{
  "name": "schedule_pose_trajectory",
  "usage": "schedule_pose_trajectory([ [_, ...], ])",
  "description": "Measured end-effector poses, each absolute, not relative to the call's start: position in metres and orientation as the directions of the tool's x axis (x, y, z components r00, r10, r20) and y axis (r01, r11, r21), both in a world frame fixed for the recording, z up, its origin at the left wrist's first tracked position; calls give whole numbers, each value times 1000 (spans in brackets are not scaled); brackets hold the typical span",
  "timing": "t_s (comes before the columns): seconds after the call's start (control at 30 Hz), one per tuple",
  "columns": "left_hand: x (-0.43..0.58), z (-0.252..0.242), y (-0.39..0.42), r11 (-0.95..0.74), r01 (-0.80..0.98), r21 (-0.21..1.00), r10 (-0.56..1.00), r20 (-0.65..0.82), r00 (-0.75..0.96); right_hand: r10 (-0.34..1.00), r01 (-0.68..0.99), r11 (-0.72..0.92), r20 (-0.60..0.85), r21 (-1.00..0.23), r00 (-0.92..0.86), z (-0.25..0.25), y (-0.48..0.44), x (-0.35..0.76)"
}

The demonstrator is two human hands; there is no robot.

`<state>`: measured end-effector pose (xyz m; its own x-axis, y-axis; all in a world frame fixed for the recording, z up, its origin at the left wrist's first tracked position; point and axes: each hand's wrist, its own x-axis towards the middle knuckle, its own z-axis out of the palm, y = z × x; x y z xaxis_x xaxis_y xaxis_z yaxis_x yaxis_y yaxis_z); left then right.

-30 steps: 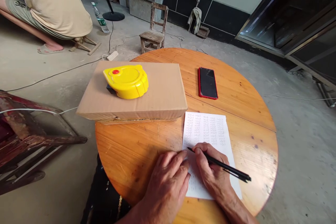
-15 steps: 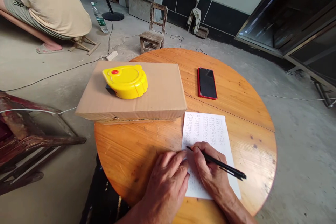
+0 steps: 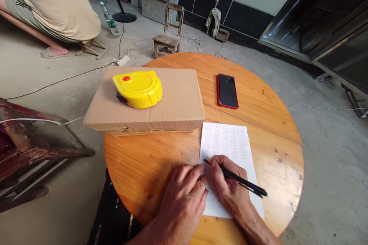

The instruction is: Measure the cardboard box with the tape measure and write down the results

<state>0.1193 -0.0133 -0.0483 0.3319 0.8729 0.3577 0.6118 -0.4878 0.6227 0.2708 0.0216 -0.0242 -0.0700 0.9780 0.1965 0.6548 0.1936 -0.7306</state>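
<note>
My right hand (image 3: 230,189) is closed round a black pen (image 3: 244,182), its tip resting on a white sheet of paper (image 3: 230,145) covered in small handwritten rows. My left hand (image 3: 182,199) lies flat with fingers stretched out, pressing the sheet's left edge against the round wooden table (image 3: 161,160). A flat cardboard box (image 3: 178,103) sits at the table's left with a yellow tape measure (image 3: 138,89) on top. A red-cased phone (image 3: 227,90) lies face up beyond the paper.
Another person in a beige shirt (image 3: 57,4) sits at the far left on a low stool. A small wooden chair (image 3: 169,32), a water bottle (image 3: 109,19), a fan base and cables are on the concrete floor. Red metal furniture (image 3: 25,149) stands left.
The pen in my right hand has shifted slightly, its rear end moving a little left and up. My left hand and the other things stay put.
</note>
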Motion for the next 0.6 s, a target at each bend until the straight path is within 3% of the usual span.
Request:
schedule_pose_trajectory([
  [0.6, 120, -49, -13, -495, 619, 609, 868, 382, 318, 972, 633, 222, 222, -742, -81, -27, 20, 274],
])
